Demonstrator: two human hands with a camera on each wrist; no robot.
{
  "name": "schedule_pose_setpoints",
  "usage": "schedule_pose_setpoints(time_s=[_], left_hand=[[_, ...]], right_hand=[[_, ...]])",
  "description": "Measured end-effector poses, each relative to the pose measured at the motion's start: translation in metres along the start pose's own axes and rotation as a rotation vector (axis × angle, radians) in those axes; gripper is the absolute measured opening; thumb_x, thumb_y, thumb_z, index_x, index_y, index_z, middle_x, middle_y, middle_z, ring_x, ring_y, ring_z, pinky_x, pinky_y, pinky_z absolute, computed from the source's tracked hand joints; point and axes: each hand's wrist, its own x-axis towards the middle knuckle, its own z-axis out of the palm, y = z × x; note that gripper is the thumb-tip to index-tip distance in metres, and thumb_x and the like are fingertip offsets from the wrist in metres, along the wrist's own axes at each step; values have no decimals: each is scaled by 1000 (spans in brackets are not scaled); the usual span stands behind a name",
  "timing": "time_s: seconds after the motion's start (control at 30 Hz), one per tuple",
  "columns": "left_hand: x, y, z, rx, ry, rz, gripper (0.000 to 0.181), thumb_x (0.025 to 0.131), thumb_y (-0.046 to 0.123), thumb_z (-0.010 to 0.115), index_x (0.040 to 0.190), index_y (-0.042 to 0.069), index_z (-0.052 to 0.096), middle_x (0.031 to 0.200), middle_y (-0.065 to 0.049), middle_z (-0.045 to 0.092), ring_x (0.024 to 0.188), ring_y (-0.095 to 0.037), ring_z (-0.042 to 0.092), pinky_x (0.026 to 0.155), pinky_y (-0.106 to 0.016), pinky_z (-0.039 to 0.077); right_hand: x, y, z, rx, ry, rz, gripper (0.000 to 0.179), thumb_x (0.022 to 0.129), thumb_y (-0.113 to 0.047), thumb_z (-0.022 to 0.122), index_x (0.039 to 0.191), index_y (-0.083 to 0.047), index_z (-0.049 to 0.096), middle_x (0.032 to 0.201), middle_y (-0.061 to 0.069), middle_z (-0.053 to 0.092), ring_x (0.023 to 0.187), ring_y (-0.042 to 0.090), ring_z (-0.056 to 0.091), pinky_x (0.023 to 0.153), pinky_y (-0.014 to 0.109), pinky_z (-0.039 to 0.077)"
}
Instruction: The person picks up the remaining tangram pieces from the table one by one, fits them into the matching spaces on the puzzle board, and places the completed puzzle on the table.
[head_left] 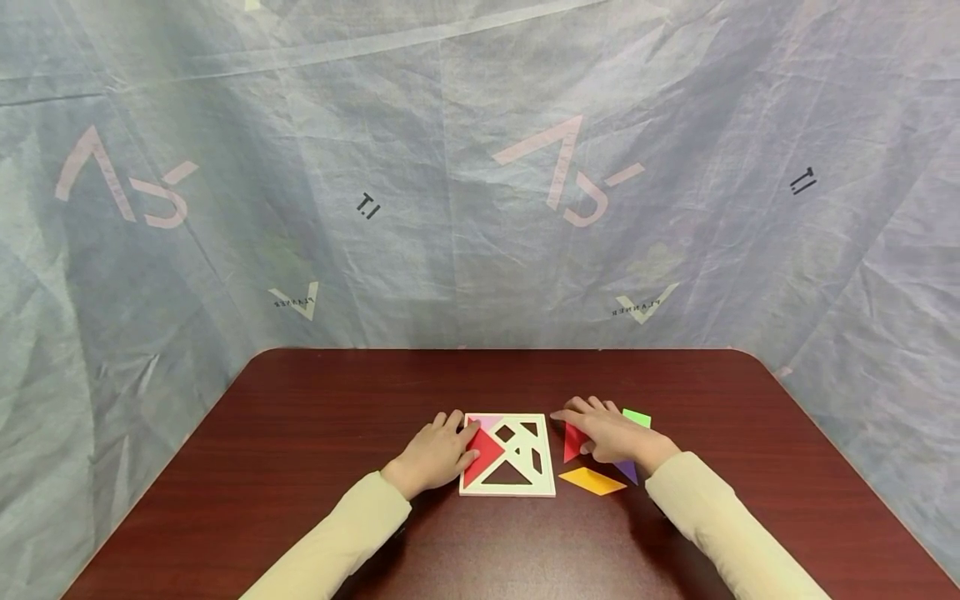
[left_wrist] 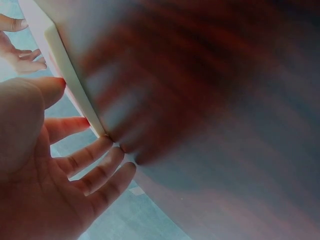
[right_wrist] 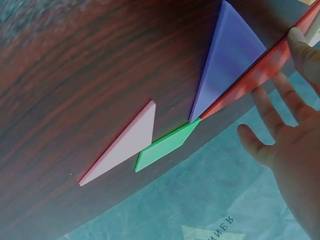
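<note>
My left hand (head_left: 437,454) rests on the left side of a white tangram board (head_left: 544,481). Its thumb and index fingertips touch a red triangle (head_left: 483,454) lying in the board, beside a pink piece (head_left: 487,422) in the upper left corner. In the left wrist view, the other fingers reach past the edge, spread and fairly straight. My right hand (head_left: 607,432) lies over a loose red triangle (right_wrist: 240,90), fingers spread and fingertips at the piece. Next to it lie a purple triangle (right_wrist: 230,60), a green parallelogram (right_wrist: 167,145) and a pink triangle (right_wrist: 127,140), hidden by the hand in the head view.
A yellow parallelogram (head_left: 592,480) lies right of the board, in front of my right hand. Several cut-outs in the board show the dark tabletop. The reddish-brown table (head_left: 300,433) ends at a grey cloth backdrop (head_left: 450,250) behind and at both sides.
</note>
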Motion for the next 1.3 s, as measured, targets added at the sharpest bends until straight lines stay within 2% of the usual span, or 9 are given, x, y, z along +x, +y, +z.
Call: schedule_pose_setpoints(time_s=[0.17, 0.3, 0.47, 0.67, 0.87, 1.3], left_hand=[[0, 0, 0, -3, 4, 7, 45, 90, 38, 52, 127, 12, 54, 111, -13, 50, 93, -26, 49, 77, -36, 47], [0, 0, 0, 2, 12, 11, 45, 89, 38, 53, 127, 12, 54, 111, -13, 50, 92, -25, 49, 77, -36, 47], [0, 0, 0, 15, 14, 5, 46, 89, 39, 53, 126, 12, 55, 111, -12, 50, 92, -25, 50, 78, -36, 47], [0, 0, 0, 24, 19, 0, 46, 89, 40, 53, 125, 12, 55, 110, -12, 51, 92, -25, 51, 78, -36, 47], [0, 1, -1, 21, 4, -7, 47, 90, 41, 52, 127, 13, 54, 111, -12, 50, 93, -25, 50, 78, -36, 47], [0, 1, -2, 13, -15, -12, 47, 91, 40, 51, 129, 13, 53, 114, -12, 49, 95, -26, 49, 79, -37, 46]], right_hand=[[-1, 2, 0, -9, 29, -11, 59, 74, -3, 70, 129, -15, 50, 121, 8, 44, 102, 31, 48, 86, 48, 34], [-2, 3, 0, -17, 66, -28, 59, 74, -5, 72, 128, -16, 51, 121, 8, 45, 104, 29, 49, 83, 44, 33], [-4, 2, -2, -16, 110, -38, 60, 73, -7, 74, 128, -13, 51, 122, 9, 48, 109, 27, 47, 82, 44, 34], [-6, 4, -1, -56, 184, -45, 61, 69, -13, 78, 125, -9, 54, 114, 6, 55, 101, 25, 51, 80, 42, 35], [-5, 6, 0, -112, 261, -57, 55, 67, -10, 79, 118, -8, 59, 105, 4, 57, 93, 21, 54, 78, 42, 38], [-5, 8, -1, -141, 319, -60, 30, 73, -3, 73, 100, -14, 67, 93, -1, 57, 85, 18, 57, 78, 41, 41]])
